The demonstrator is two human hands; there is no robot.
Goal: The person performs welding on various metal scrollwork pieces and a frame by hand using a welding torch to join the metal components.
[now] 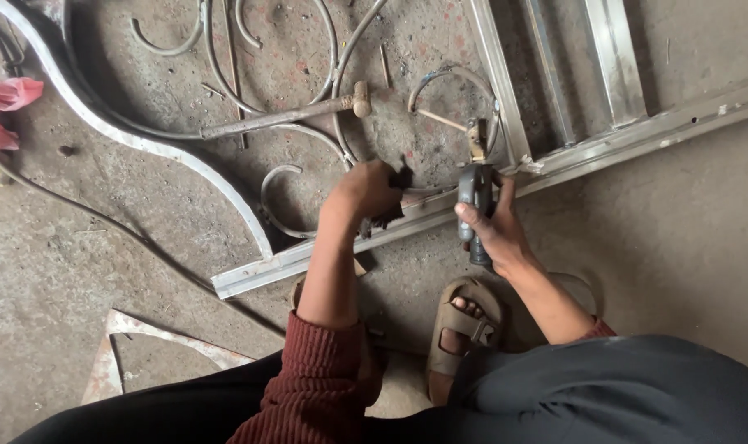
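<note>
At the far left a red rag lies on the concrete floor, beside a broad curved flat bar that sweeps down toward a long straight metal rail. One hammer rests among the thin scroll rods, of which several show, too tangled to count surely. Below, one triangular metal offcut lies near the person's knee. The left hand is closed around a small dark piece, pressing it down against the rail; what that piece is cannot be made out. Just to its right, the right hand is clamped on the grey handle of a welding electrode holder, whose brass-coloured head points up at the joint where a small ring meets the rail frame. The work appears to be at the step of steadying the scroll against the frame for a tack weld; the next move would call for a firm hold with the left hand and a fine, steady approach of the tip. One sandalled foot shows between the arms.
</note>
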